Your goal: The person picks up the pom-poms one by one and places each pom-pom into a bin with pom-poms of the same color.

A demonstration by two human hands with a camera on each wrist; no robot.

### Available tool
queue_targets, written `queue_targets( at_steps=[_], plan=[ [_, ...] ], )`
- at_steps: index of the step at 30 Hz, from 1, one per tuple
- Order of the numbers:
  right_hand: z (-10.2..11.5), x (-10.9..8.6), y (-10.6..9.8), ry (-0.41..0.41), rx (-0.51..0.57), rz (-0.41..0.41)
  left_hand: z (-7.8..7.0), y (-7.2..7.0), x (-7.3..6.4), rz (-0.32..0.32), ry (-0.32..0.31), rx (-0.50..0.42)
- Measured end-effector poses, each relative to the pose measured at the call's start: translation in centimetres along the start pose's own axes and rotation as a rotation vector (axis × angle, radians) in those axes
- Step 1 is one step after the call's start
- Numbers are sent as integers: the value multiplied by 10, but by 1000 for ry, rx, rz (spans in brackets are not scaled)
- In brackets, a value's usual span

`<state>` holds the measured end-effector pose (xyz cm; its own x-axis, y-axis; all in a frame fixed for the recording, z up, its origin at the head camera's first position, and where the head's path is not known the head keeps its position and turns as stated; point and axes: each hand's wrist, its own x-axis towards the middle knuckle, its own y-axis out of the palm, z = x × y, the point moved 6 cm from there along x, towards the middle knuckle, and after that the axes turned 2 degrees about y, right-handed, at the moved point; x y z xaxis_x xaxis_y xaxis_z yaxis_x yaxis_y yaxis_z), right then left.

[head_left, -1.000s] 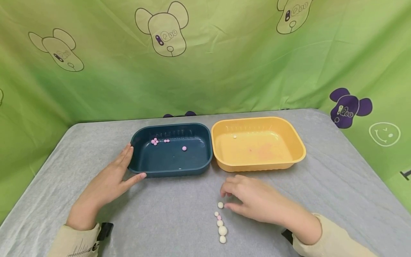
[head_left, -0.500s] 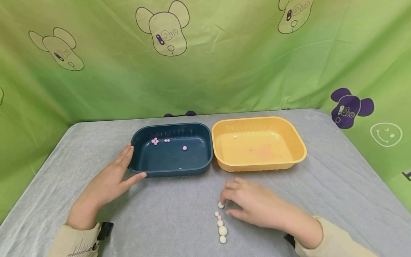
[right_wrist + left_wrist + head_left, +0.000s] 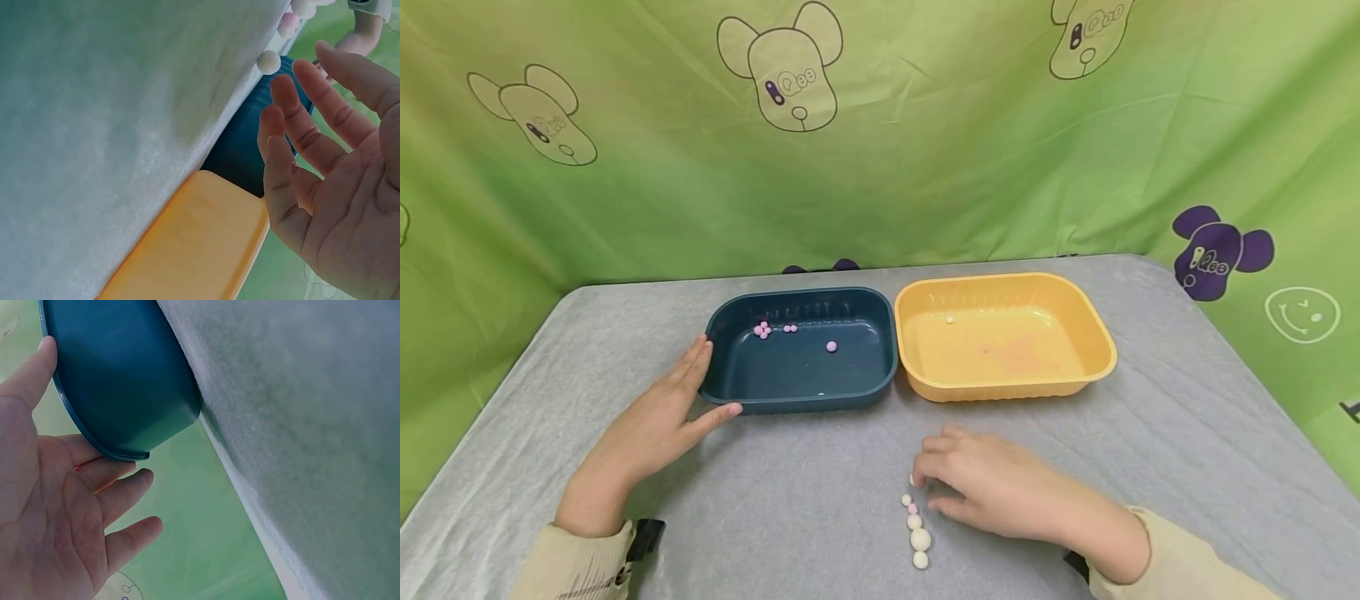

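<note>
My left hand [image 3: 651, 429] rests on the left end of a dark blue tray [image 3: 797, 402], its fingers straight along the side and the thumb at the front rim. In the left wrist view the palm shows bare beside the tray wall. My right hand [image 3: 992, 479] hovers over the cloth with bent, spread fingers and nothing between them. A white ball [image 3: 269, 62] lies just beyond its fingertips in the right wrist view; the head view hides most of it behind the fingers. Nearer the front edge, a row of several white balls [image 3: 921, 539] includes one small pink ball [image 3: 912, 508].
Several pink balls [image 3: 762, 331] lie in the dark blue tray. A yellow tray [image 3: 1007, 390] stands against its right side, holding one tiny white ball [image 3: 950, 320]. Grey cloth [image 3: 820, 500] covers the table, and a green printed curtain [image 3: 925, 167] hangs behind and at the sides.
My right hand has shifted slightly toward the separate white ball, and its fingers now cover most of that ball in the head view. The left hand has stayed on the dark blue tray.
</note>
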<state>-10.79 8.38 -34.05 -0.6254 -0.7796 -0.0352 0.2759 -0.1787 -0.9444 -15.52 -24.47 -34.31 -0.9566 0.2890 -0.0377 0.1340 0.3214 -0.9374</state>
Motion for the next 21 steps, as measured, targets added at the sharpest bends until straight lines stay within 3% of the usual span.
queue_targets(
  at_steps=[21],
  plan=[
    [7, 2, 6, -61, 10, 13, 0, 0, -1, 8, -9, -4]
  ],
)
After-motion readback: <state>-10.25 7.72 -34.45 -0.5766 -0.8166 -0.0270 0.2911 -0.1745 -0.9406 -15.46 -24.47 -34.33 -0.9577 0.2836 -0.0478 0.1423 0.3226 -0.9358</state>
